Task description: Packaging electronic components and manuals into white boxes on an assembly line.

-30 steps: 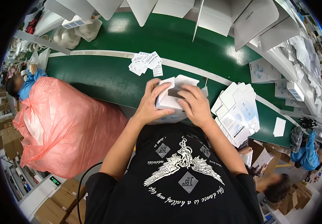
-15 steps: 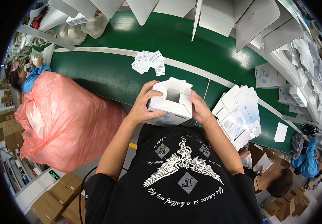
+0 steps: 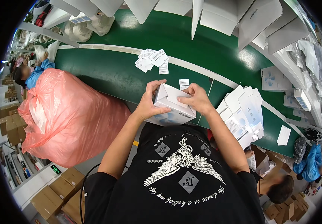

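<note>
A small white carton (image 3: 173, 115) with a blue print on its side is held close to my body at the near edge of the green bench. My left hand (image 3: 150, 101) grips it around the left side, thumb across the near face and fingers at the far corner. With fingers bent, my right hand (image 3: 198, 98) presses a top flap (image 3: 175, 98) down at the right side of the carton. The top is now mostly covered, so the inside is hidden. Just beyond the carton lies a single printed slip (image 3: 184, 84).
Loose printed slips (image 3: 151, 59) lie farther back on the green bench (image 3: 112, 71). Flattened cartons (image 3: 243, 115) are stacked at right. A big pink plastic bag (image 3: 75, 115) bulges at left. White cardboard pieces (image 3: 258, 22) hang over the far side. Other people sit at both sides.
The carton's opening, visible before, is now covered by flaps. My right hand has moved from the carton's right side onto its top. The slip beyond the carton has come into sight.
</note>
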Demonstrator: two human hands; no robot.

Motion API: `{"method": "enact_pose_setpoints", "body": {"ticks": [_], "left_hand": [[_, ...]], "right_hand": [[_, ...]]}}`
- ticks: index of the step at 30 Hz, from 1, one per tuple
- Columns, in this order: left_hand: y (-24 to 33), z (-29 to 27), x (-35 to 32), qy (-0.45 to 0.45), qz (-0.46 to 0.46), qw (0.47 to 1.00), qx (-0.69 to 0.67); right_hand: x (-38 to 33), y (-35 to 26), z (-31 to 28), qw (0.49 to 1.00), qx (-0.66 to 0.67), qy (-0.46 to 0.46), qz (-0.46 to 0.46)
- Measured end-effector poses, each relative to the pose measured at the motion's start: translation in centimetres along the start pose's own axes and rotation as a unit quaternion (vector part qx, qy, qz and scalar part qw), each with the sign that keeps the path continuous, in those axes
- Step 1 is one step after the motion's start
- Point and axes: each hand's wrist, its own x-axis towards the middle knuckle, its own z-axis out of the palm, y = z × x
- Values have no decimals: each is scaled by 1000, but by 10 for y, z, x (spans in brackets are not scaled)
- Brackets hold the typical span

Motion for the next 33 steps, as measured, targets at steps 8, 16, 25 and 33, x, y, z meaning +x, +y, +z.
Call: {"method": "enact_pose_setpoints", "body": {"ticks": [8,16,25,33], "left_hand": [[-25,-19,-12,-8,-53,998,19],[-50,-55,-5,2,-80,997,0],[58,-321,7,474,60,875,82],[288,-504,91,596,64,567,564]], "right_hand": [[12,-16,14,986,-163,23,-36],[46,-25,27,991,-134,11,15],[39,100,-56,933,-28,351,-82],[-58,238,-47,922,-63,378,52]]}}
